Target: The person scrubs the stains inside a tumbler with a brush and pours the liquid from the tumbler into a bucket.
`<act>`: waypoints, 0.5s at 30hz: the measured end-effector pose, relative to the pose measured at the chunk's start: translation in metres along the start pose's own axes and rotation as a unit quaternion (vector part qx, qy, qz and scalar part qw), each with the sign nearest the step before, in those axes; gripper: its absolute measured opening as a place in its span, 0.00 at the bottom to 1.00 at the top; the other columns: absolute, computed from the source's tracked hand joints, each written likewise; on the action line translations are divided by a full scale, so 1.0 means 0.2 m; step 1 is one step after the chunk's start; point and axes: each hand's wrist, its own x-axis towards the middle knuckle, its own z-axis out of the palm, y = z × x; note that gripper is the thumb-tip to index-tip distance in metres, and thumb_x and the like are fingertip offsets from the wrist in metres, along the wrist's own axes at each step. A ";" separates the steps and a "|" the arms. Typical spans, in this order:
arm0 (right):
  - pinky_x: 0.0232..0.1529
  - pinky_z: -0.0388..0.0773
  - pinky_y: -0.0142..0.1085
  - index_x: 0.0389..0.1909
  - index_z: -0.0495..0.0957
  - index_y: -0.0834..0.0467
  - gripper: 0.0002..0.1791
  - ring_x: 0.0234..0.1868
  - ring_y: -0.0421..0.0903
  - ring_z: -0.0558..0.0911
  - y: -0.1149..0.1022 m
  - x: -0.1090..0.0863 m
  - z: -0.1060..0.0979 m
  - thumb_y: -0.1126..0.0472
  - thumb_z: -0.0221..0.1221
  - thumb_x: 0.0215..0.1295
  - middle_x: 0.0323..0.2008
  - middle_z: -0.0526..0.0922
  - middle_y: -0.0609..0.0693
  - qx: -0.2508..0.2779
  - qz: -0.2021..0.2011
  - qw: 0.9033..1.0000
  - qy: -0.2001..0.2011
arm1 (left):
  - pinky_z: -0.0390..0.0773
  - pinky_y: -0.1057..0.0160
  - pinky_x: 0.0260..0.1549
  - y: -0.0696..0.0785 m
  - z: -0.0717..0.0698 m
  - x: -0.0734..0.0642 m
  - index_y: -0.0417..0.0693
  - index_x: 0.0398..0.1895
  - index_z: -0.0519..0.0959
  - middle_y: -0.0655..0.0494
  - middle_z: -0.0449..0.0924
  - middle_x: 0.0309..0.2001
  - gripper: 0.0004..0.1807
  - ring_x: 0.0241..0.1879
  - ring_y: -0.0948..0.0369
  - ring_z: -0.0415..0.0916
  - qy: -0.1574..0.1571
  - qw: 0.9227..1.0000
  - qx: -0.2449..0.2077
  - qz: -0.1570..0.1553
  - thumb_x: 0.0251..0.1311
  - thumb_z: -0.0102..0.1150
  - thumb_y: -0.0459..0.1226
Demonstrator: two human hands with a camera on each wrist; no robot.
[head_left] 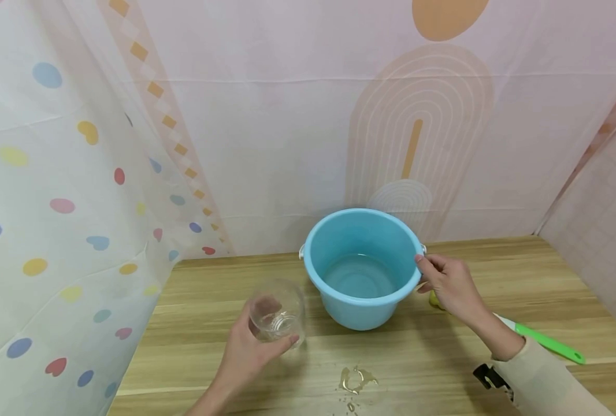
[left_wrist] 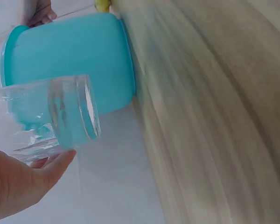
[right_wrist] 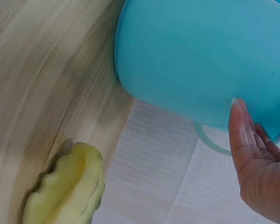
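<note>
My left hand (head_left: 249, 346) holds a clear glass (head_left: 285, 309) just left of the blue bucket (head_left: 362, 315). In the left wrist view the glass (left_wrist: 60, 116) shows its thick base, and the bucket (left_wrist: 79, 60) stands behind it. On the bucket's right side, my right hand (head_left: 451, 286) pinches the rim, thumb over the edge. The right wrist view shows that hand's fingers (right_wrist: 242, 135) against the outer wall of the bucket (right_wrist: 191, 60). Shallow clear liquid (head_left: 360, 277) covers the bucket's bottom.
A yellow lumpy thing (right_wrist: 70, 186) lies on the wooden table (head_left: 214, 289), partly hidden by my right hand in the head view. Beside it is a knife with a green handle (head_left: 549, 345). Spilled liquid (head_left: 355, 380) marks the front. Patterned cloth (head_left: 266, 144) hangs behind.
</note>
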 end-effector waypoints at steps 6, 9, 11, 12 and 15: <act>0.31 0.88 0.39 0.53 0.82 0.75 0.22 0.31 0.44 0.88 0.00 0.00 0.00 0.57 0.54 0.83 0.38 0.87 0.66 -0.005 -0.001 1.000 0.001 | 0.77 0.61 0.60 0.01 -0.02 0.03 0.46 0.60 0.75 0.51 0.81 0.55 0.38 0.57 0.50 0.79 0.015 1.000 0.005 -0.003 0.44 0.85 0.32; 0.31 0.87 0.38 0.53 0.82 0.75 0.22 0.32 0.47 0.88 0.00 0.00 0.00 0.57 0.54 0.83 0.38 0.88 0.66 -0.006 -0.002 1.000 0.001 | 0.78 0.60 0.59 0.02 -0.03 0.05 0.46 0.60 0.76 0.51 0.82 0.55 0.37 0.57 0.47 0.78 0.025 1.000 0.005 -0.002 0.44 0.85 0.32; 0.31 0.87 0.37 0.53 0.82 0.75 0.22 0.32 0.50 0.89 0.00 0.00 0.00 0.57 0.54 0.83 0.38 0.87 0.66 -0.006 -0.003 1.000 0.001 | 0.78 0.62 0.57 0.03 -0.03 0.06 0.46 0.60 0.76 0.52 0.82 0.54 0.37 0.57 0.47 0.78 0.034 0.999 -0.001 0.000 0.44 0.84 0.31; 0.31 0.87 0.37 0.53 0.82 0.75 0.22 0.32 0.51 0.89 0.00 0.00 0.00 0.57 0.54 0.83 0.38 0.87 0.66 -0.006 -0.004 1.000 0.001 | 0.78 0.62 0.57 0.03 -0.03 0.07 0.46 0.60 0.76 0.52 0.82 0.54 0.37 0.57 0.47 0.78 0.039 0.999 -0.005 0.001 0.45 0.84 0.31; 0.31 0.88 0.38 0.52 0.82 0.75 0.22 0.32 0.51 0.89 0.00 0.00 0.00 0.57 0.54 0.83 0.38 0.87 0.66 -0.006 -0.007 1.000 0.001 | 0.78 0.65 0.54 0.05 -0.03 0.09 0.45 0.61 0.76 0.53 0.82 0.54 0.37 0.57 0.48 0.78 0.057 0.998 -0.021 0.004 0.46 0.83 0.30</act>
